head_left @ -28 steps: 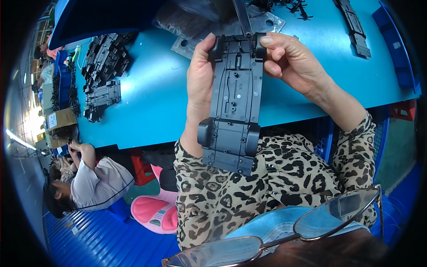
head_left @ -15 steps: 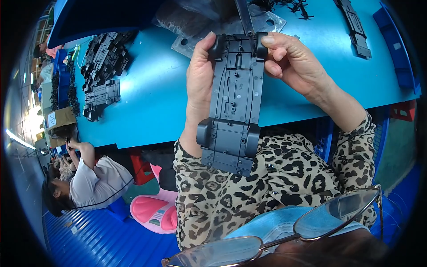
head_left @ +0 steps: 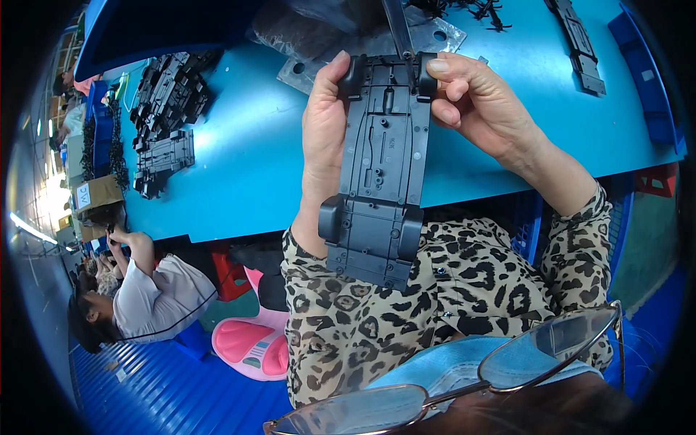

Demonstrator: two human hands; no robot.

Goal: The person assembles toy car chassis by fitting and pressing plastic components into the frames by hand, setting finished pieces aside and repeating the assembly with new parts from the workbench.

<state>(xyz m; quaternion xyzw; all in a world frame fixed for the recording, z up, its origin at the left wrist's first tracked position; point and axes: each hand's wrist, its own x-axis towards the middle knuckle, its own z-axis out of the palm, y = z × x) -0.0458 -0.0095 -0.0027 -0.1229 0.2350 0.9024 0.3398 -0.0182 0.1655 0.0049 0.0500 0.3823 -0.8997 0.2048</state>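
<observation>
The blue table (head_left: 246, 145) spreads behind the black chassis plate (head_left: 384, 159), which is held up in front of the person, its far end between 2 hands. Left of the plate, the jumbled stack of black chassis parts (head_left: 170, 94) could slide if knocked. The plate could dip or twist, since both hands grip only its far end, with no visible support at the near end. The left hand (head_left: 325, 116) presses 1 digit along the plate's far-left arch; its other fingers are hidden, so I can't tell their state. The right hand (head_left: 482, 101) pinches the far-right arch, remaining fingers curled; a slip there could knock them against the metal rod (head_left: 396, 25), which reaches the plate's far edge, contact unclear.

As for writing, well left of the plate a carton (head_left: 109, 194) bears a white label with bold dark letters. Well right of the plate, a blue tray (head_left: 638, 87) has 1 pale sticker, unreadable. Smallest are the tiny characters running lengthwise on the plate's middle. I see no brand.
</observation>
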